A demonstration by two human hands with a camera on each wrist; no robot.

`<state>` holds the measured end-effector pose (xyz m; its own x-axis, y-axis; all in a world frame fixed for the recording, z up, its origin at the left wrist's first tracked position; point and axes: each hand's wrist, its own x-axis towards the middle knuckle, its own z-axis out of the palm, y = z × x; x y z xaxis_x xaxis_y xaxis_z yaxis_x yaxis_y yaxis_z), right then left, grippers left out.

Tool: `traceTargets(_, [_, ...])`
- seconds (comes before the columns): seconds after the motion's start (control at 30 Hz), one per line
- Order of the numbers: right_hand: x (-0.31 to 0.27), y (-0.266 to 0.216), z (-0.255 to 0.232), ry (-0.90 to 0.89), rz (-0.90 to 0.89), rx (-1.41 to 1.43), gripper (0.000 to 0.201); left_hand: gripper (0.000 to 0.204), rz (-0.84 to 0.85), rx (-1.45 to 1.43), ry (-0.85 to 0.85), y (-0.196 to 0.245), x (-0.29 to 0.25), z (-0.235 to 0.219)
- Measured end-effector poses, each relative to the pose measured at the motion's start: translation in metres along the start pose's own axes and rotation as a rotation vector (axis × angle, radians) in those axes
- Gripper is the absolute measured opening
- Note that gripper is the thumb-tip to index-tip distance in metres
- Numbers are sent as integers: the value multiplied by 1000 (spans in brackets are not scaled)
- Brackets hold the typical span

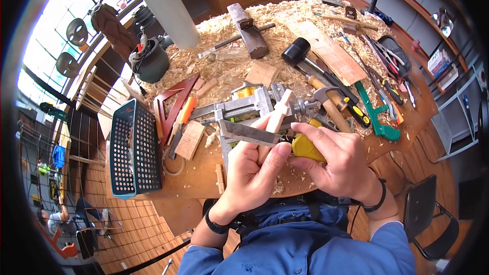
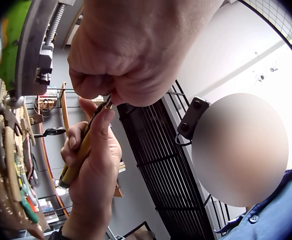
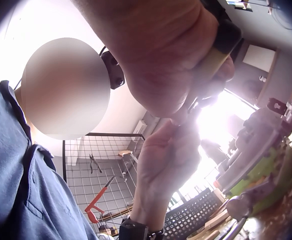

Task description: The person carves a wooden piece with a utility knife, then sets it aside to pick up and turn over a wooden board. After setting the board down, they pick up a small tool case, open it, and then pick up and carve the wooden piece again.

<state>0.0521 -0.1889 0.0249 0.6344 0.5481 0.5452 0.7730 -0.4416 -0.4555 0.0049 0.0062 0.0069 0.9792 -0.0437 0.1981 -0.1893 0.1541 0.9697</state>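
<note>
My left hand [image 1: 249, 170] grips a slim pale wooden stick [image 1: 277, 114] that points up and away from me. My right hand [image 1: 333, 155] holds a knife by its yellow handle [image 1: 308, 147]. Its broad grey blade [image 1: 249, 133] crosses the stick just above the left thumb, the slanted tip pointing left. In the left wrist view the right fingers wrap the handle [image 2: 78, 157], and the left hand [image 2: 123, 65] hides the stick. The right wrist view shows both hands close together, the stick out of sight. A metal vise [image 1: 260, 102] stands just beyond them on the bench.
A perforated basket [image 1: 133, 147] stands at the left edge. Around the vise lie a claw hammer [image 1: 331, 104], a black mallet [image 1: 295, 51], a hand plane [image 1: 248, 33], a red set square [image 1: 173, 102] and a green-handled saw [image 1: 377, 114]. Wood shavings [image 1: 285, 15] cover the far bench.
</note>
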Motion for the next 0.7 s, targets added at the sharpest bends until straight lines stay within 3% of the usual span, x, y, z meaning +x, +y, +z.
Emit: traceTargets(0.7, [-1,0,4,35,-18,-75,60,48,41,4,128,-5,-2,9])
